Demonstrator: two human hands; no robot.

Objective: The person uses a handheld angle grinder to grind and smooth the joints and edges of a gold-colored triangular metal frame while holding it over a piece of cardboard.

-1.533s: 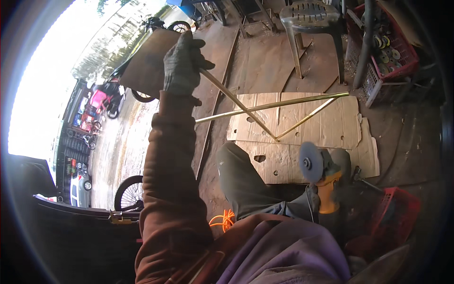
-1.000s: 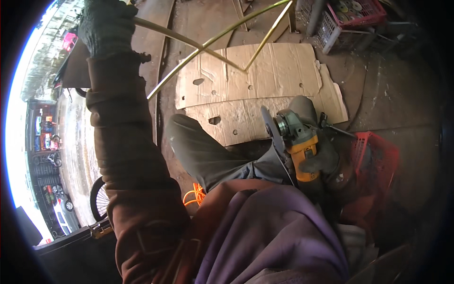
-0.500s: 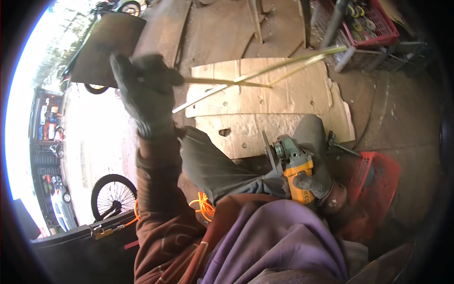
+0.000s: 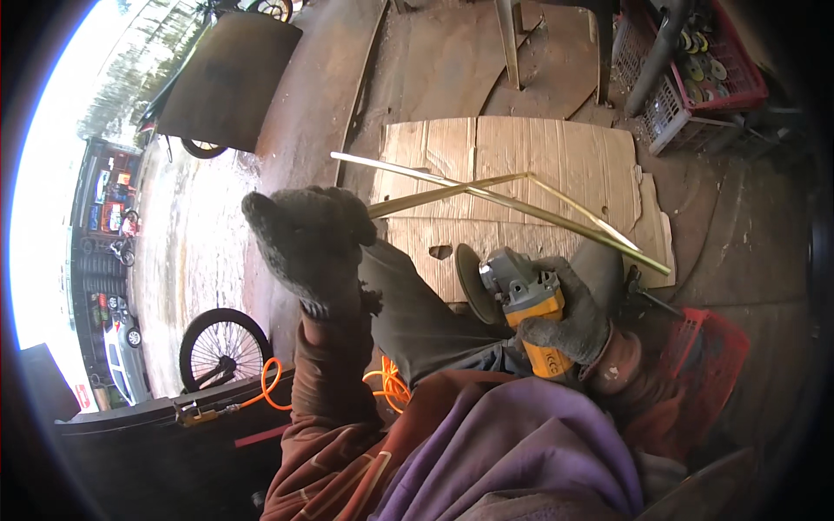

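Golden three-bar frame [image 4: 521, 207] in left hand [image 4: 313, 245], one grinder [image 4: 536, 301] in right [image 4: 579, 319].

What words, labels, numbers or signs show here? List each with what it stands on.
Grinder, in the right hand: dark lettering on its yellow body, left unquoted.
Discs in the red crate: any markings too small to read.
Coloured panels at far left: any text too small and blurred to read.

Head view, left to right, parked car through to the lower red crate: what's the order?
Parked car → bicycle wheel → left hand → angle grinder → lower red crate.
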